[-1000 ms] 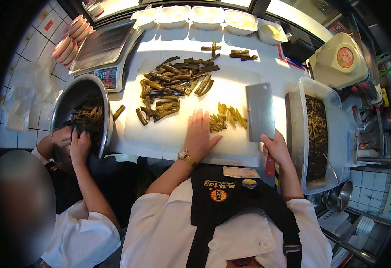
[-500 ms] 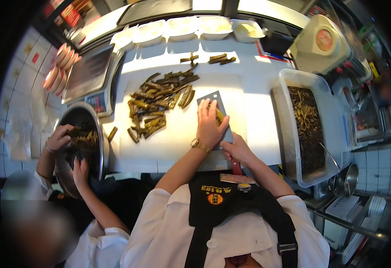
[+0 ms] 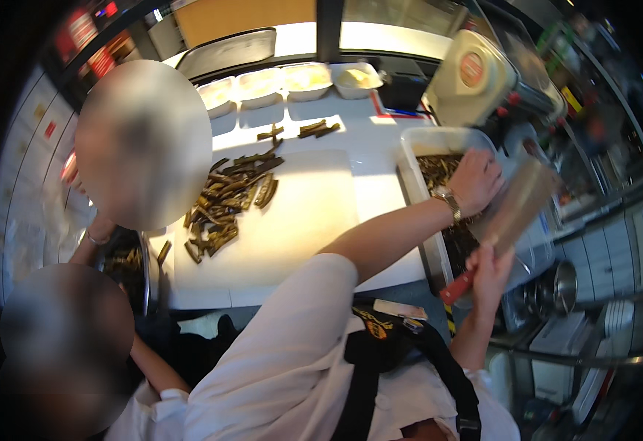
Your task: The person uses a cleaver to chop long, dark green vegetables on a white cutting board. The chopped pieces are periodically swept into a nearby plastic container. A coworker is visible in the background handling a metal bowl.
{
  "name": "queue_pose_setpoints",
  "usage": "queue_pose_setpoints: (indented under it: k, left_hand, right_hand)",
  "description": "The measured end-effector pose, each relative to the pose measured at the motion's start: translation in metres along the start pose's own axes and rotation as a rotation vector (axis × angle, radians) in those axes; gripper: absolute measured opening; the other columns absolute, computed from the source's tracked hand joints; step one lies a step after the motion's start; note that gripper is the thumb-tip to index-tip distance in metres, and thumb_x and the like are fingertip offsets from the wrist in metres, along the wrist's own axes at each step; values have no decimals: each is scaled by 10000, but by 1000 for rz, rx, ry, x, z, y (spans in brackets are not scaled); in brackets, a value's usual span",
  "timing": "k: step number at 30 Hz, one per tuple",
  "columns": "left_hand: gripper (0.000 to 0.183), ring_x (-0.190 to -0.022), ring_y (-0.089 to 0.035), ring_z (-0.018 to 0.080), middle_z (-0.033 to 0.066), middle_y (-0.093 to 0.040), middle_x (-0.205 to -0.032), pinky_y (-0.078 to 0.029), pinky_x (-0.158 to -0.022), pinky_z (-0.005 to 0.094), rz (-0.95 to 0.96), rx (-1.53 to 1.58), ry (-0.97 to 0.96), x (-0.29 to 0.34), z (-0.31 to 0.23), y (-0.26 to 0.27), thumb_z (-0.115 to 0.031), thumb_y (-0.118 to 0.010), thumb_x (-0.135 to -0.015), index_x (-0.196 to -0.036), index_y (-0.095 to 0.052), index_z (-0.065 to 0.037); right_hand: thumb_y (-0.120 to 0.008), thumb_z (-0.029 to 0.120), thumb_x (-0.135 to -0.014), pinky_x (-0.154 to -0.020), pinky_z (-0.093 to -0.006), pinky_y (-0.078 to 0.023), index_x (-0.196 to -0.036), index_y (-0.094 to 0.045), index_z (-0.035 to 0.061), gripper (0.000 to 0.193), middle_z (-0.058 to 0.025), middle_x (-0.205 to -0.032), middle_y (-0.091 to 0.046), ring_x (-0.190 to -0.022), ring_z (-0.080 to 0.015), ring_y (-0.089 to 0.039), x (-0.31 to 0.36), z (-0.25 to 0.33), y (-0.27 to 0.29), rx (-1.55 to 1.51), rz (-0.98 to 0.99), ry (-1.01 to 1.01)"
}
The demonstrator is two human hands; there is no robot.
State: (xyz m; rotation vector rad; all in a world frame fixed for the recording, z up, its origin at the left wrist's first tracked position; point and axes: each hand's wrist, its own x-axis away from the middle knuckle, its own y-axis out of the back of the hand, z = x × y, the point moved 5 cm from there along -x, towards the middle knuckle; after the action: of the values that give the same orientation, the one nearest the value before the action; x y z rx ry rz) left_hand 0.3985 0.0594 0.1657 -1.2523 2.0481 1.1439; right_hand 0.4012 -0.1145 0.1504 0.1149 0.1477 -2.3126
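My right hand (image 3: 489, 272) grips the red handle of a cleaver (image 3: 523, 202), its broad blade raised and tilted over the right part of a clear plastic tub (image 3: 409, 173). My left hand (image 3: 476, 180), with a gold watch at the wrist, hovers above the tub next to the blade. Its fingers are bent and somewhat apart, and I see nothing in them. Dark brown cut strips (image 3: 439, 167) fill the tub, partly hidden by my hands and the blade. On the white cutting board (image 3: 306, 220) lies a pile of brownish-green pickled vegetable pieces (image 3: 226, 195).
Several white containers (image 3: 306, 79) line the back. A cream-coloured machine (image 3: 472, 77) stands behind the tub. At left a co-worker's arm (image 3: 101, 228) reaches to a metal bowl (image 3: 146, 275) with similar pieces. More pieces (image 3: 318, 129) lie beyond the board.
Both hands have moved right, from the cutting board to over the tub. The cleaver has been lifted off the board, and the small heap by its blade is gone from there.
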Motion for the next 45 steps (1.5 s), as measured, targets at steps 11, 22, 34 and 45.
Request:
queue_pose_setpoints:
  k: [11, 22, 34, 45]
  left_hand:
    - [276, -1114, -503, 356, 187, -546, -1138, -419, -966, 460, -3, -321, 241, 134, 94, 154, -158, -675, -819, -1054, -623, -24]
    - [567, -1392, -309, 334, 206, -390, -1449, -223, -1150, 494, 269, -808, 509, 304, 81, 249, -428, -553, -902, -1319, -513, -46]
    - [656, -1404, -275, 348, 223, -343, -1470, -197, -1144, 542, 154, -783, 512, 301, 61, 247, -396, -658, -824, -1340, -467, -40]
    - [372, -1361, -343, 305, 131, -458, -1392, -276, -1119, 482, 81, -882, 566, 269, 147, 261, -223, -541, -892, -1206, -564, -25]
  right_hand:
    - [-487, 71, -963, -462, -233, -415, -1215, -400, 22, 272, -18, -680, -513, -512, -74, -483, 21, -31, -70, 122, 396, -86]
    - [-449, -2, -892, -673, -400, -504, -1098, -494, -27, 212, -199, -862, -637, -734, -304, -641, 28, -119, -175, 680, 898, -19]
    - [-458, 8, -874, -665, -486, -475, -1021, -467, -37, 154, -275, -809, -618, -771, -456, -619, 28, -102, -187, 864, 999, 164]
    - [-469, 41, -892, -625, -497, -461, -1028, -446, -35, 157, -272, -769, -600, -731, -450, -614, 28, -104, -182, 836, 946, 219]
